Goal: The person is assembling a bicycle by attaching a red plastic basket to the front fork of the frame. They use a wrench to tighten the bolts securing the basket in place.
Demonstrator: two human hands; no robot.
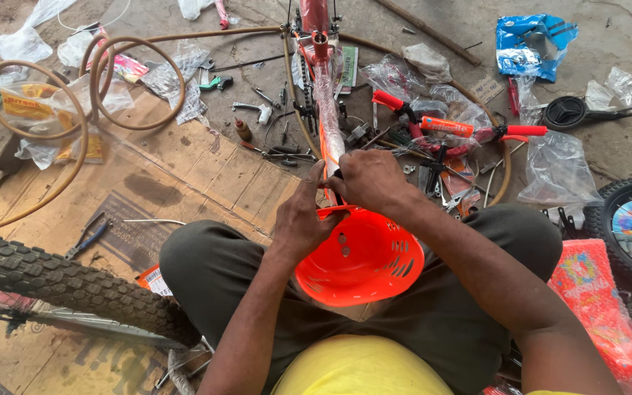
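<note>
Orange plastic bicycle basket (363, 260), round-rimmed and slotted along its wall, sits in the lower middle of the frame, resting in the person's lap with its open mouth tipped up toward the camera. Its flat back edge, with two small bolt holes, faces up-frame toward the orange bicycle frame (327, 110), still wrapped in clear plastic film, whose long axis runs from the top centre of the frame straight down to the hands.

Both hands meet just above the basket's upper rim, where the basket meets the lower end of the bicycle frame. The left hand (303, 216) has its fingers extended upward and pinched lightly at that joint, its palm lying against the basket's left rim. The right hand (367, 183) is clenched over the end of the frame tube; what its fingers enclose beneath is hidden. So the basket lies directly down-frame of both grips, touching them, and the left hand is the nearer to its rim.

To the right of the hands lie red-gripped handlebars (455, 128) in plastic wrap, among loose bags and small parts on the concrete floor. A black knobby tyre (67, 285) crosses the lower left over flattened cardboard (184, 175), with blue-handled pliers (85, 238) nearby and coiled tan hose (74, 102) in the upper left.
</note>
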